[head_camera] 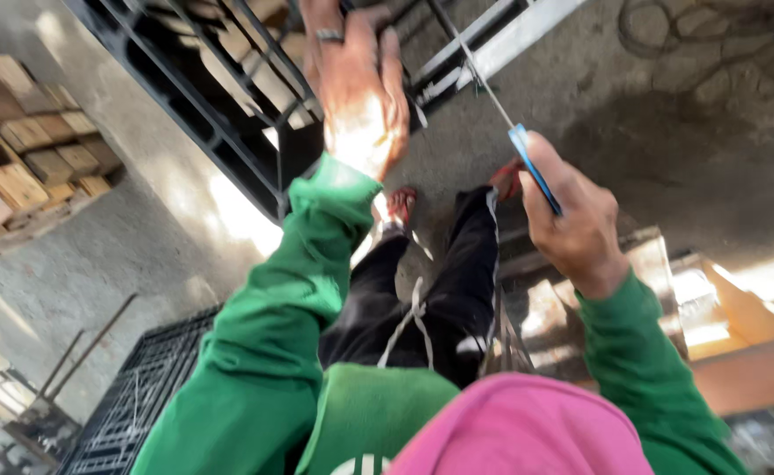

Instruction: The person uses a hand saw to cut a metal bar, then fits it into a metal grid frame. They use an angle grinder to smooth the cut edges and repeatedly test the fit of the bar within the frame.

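A rough concrete floor (668,132) is carrying a black metal grille (220,97). The left hand (356,88) is lying released against it; the right hand (572,220) is grasping a blue-handled rod (528,158). Wooden blocks (26,141) are lying stacked beside the grille.

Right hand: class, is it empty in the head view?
No: the right hand is closed around a blue-handled tool whose thin metal shaft runs up towards the black metal frame.

Grey concrete floor (668,114), sunlit in patches, black metal grille (132,413) lying flat at lower left, stacked wooden blocks (26,141) at left, dark metal frame (228,97) resting on it, sandalled feet (402,204) standing mid-floor
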